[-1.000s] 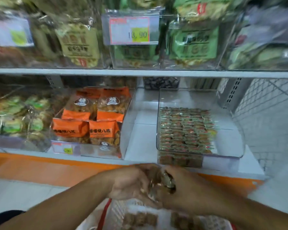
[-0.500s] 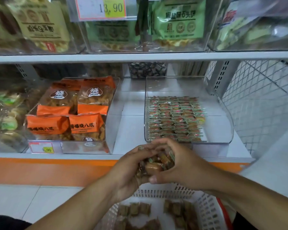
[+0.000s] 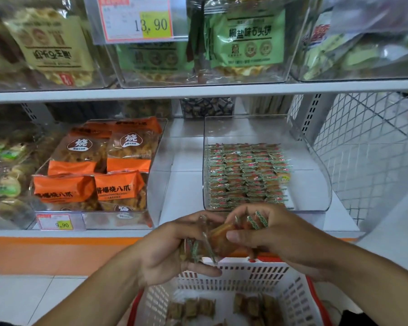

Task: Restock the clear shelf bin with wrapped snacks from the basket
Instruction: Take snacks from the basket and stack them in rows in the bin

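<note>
Wrapped snacks (image 3: pixel 224 236), a small bundle of them, sit between both hands right in front of the shelf edge, just above the basket rim. The left hand (image 3: pixel 167 245) cups the bundle from below and the side, fingers curled around the crinkly wrappers, one finger stretched along the basket's top edge. The right hand (image 3: pixel 276 234) closes on the same bundle from the other side, thumb pressed on an orange-brown piece, with green-and-white serrated wrapper ends poking out between its fingers. So both hands are gripping snacks, neither one free.

Below them, the white slotted basket (image 3: pixel 245 276) with its red rim holds more brownish wrapped pieces (image 3: pixel 222 307) scattered on its floor.

Just beyond the hands, the clear shelf bin (image 3: pixel 316 175) stands on the lower shelf (image 3: pixel 186 184), its curved side wall on the right. Inside it, neat rows of small wrapped snacks (image 3: pixel 245 175) cover the left and middle of the floor, while a strip along the right wall is bare.

To the left, another clear bin carries orange snack bags (image 3: pixel 99 170), with a price tag (image 3: pixel 55 222) reading 9.90 on its front. Up on the higher shelf, green and tan packets fill more bins, and a tag (image 3: pixel 137 20) shows 13.90. White wire mesh (image 3: pixel 368 147) closes off the right side.
</note>
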